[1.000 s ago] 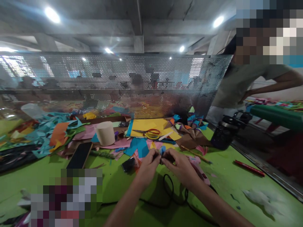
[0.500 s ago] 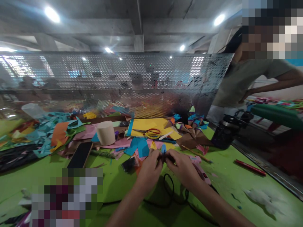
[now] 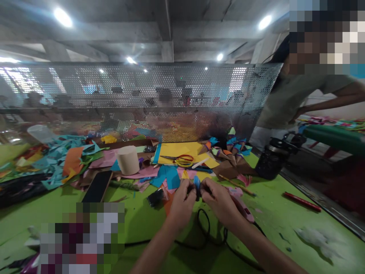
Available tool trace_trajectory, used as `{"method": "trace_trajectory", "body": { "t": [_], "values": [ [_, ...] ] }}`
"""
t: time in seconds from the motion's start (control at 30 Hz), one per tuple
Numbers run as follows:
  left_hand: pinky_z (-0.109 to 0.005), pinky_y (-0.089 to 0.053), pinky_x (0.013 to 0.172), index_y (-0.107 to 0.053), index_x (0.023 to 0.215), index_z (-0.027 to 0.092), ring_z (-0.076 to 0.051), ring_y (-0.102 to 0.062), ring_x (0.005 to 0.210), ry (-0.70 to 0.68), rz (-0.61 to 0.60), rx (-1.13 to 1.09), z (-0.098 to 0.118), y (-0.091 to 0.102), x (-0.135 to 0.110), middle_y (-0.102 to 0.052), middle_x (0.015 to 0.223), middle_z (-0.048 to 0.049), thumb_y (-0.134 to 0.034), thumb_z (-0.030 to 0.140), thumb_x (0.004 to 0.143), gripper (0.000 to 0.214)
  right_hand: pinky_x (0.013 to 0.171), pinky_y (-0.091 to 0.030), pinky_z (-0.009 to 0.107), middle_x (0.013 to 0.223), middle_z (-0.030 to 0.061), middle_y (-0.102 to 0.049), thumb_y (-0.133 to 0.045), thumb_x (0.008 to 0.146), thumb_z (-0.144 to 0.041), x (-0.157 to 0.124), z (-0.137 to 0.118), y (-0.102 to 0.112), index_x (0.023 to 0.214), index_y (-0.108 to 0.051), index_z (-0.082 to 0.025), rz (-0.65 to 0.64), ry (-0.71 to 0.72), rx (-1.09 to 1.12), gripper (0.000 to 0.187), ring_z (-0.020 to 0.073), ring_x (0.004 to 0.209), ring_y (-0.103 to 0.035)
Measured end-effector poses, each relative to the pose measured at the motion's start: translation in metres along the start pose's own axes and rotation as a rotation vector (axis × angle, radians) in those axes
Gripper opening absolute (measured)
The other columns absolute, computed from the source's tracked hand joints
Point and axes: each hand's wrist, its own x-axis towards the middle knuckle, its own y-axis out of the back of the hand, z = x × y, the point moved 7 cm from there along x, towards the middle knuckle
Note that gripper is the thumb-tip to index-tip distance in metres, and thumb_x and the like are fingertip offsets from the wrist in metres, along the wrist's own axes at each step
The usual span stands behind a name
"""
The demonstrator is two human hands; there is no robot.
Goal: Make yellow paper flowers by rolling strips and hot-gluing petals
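Observation:
My left hand (image 3: 184,198) is closed in a pinch on a small blue piece (image 3: 196,182), perhaps paper, with a dark part below it. My right hand (image 3: 215,194) pinches the same piece from the other side, fingertips almost meeting the left ones. Fingers hide most of the piece. Just past my hands lie blue paper scraps (image 3: 172,178) and a yellow scrap (image 3: 184,174). A pink glue gun (image 3: 243,208) rests beside my right hand, partly covered by it. Left of my left hand is a small dark packet (image 3: 155,197).
Scissors (image 3: 182,159) lie on yellow sheets (image 3: 171,149). A cream roll (image 3: 127,160) and a phone (image 3: 97,186) are to the left. A black bottle (image 3: 269,158) and red pen (image 3: 302,201) are right. A black cord (image 3: 209,228) loops below. A person (image 3: 296,99) stands right.
The blue piece between my fingers shows broader now, and my fingertips are slightly farther apart. Both hands stay in nearly the same place.

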Motion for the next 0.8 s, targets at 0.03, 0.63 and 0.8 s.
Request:
{"method": "trace_trajectory", "body": {
  "t": [0.03,0.63,0.8],
  "values": [
    [-0.029,-0.038,0.068,-0.041,0.074,0.021,-0.016,-0.043,0.073,0.012,-0.006,-0.039,-0.001,0.0,0.0,-0.043,0.074,0.0009,-0.043,0.023,0.087,0.013,0.055,-0.028,0.026,0.065,-0.0032,-0.046,-0.041,0.079,-0.017,0.0,0.001,-0.001,0.07,-0.037,-0.023,-0.003,-0.007,0.017,0.011,0.0146,0.061,-0.043],
    [-0.029,-0.032,0.067,-0.037,0.078,0.022,-0.018,-0.046,0.079,-0.119,-0.031,0.38,0.01,-0.002,-0.006,-0.047,0.078,-0.001,-0.038,0.016,0.089,0.013,0.061,-0.029,0.029,0.073,0.0013,-0.054,-0.043,0.083,-0.022,-0.002,-0.004,-0.002,0.074,-0.039,-0.023,-0.006,0.051,-0.099,0.01,0.0185,0.067,-0.047],
    [-0.03,-0.031,0.067,-0.037,0.078,0.022,-0.019,-0.046,0.078,-0.127,-0.004,0.38,0.013,-0.003,-0.005,-0.047,0.078,-0.0015,-0.038,0.015,0.088,0.012,0.06,-0.028,0.029,0.072,0.002,-0.053,-0.041,0.083,-0.022,-0.004,-0.004,-0.003,0.074,-0.036,-0.023,0.019,0.045,-0.111,0.01,0.0194,0.067,-0.046]
  ]
}}
